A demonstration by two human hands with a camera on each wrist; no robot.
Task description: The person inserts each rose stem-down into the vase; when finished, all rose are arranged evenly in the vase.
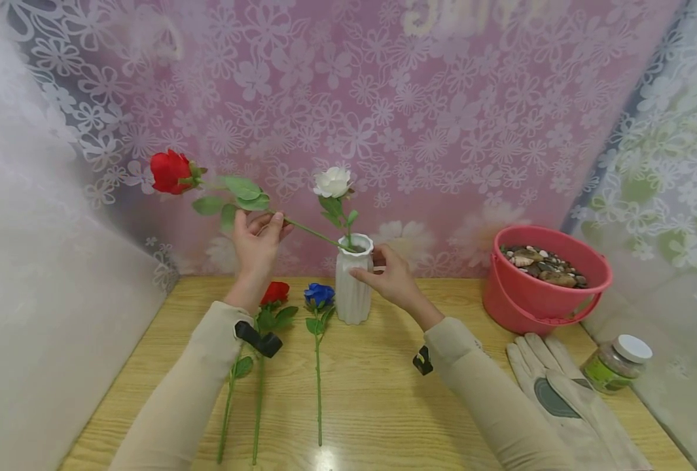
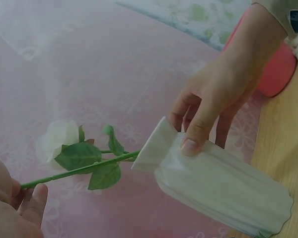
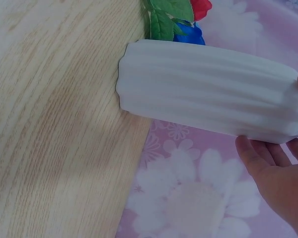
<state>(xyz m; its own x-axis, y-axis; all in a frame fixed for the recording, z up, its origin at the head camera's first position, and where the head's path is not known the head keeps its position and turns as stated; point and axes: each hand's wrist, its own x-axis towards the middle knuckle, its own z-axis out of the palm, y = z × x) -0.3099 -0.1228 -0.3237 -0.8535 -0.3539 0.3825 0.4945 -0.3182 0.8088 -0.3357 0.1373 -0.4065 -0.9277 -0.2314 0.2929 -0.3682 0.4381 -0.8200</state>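
Note:
In the head view, my left hand [image 1: 255, 243] pinches the green stem of a red rose [image 1: 170, 171], whose bloom leans out to the left. The stem's lower end reaches into the mouth of a white ribbed vase [image 1: 353, 291]. A white rose [image 1: 332, 182] stands in that vase, its leaves above the rim. My right hand [image 1: 396, 278] holds the vase near its neck from the right side, thumb in front. The left wrist view shows the held stem [image 2: 79, 171] slanting to the rim. In the right wrist view, fingertips [image 3: 248, 148] touch the vase's upper part.
On the wooden table [image 1: 395, 405] lie a blue rose [image 1: 319, 294] and another red rose [image 1: 275, 292], with a further stem [image 1: 227, 412] beside it. A pink bucket [image 1: 536, 301] of stones, pale gloves [image 1: 572, 399] and a white-lidded jar [image 1: 617, 363] stand at right.

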